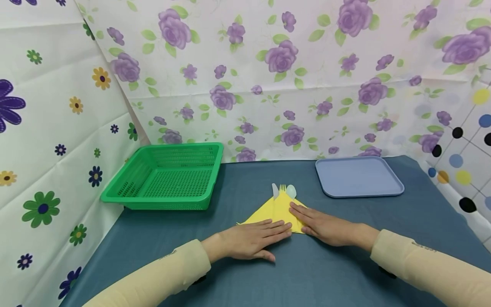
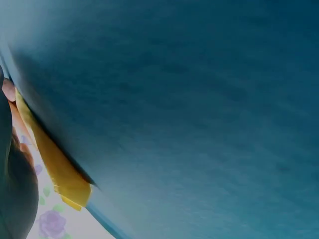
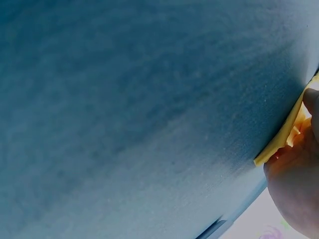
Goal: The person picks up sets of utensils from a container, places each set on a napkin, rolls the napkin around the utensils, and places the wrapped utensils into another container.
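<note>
A folded yellow napkin (image 1: 264, 212) lies mid-table, its lower part under both hands. From its top edge stick out the tips of a pale knife (image 1: 275, 190), a yellow fork (image 1: 283, 187) and a pale green spoon (image 1: 291, 191); the napkin covers the rest of them. My left hand (image 1: 251, 239) rests flat on the napkin's lower edge, fingers straight and thumb apart. On the right side, my right hand (image 1: 326, 226) presses the napkin with extended fingers. Both wrist views catch only the napkin's edge (image 2: 60, 169) and part of each hand.
At the back left stands a green perforated basket (image 1: 161, 200). A blue-grey tray (image 1: 360, 177) lies at the back right. Blue cloth covers the table (image 1: 326, 277), and flowered sheets (image 1: 261, 106) hang behind and at the sides.
</note>
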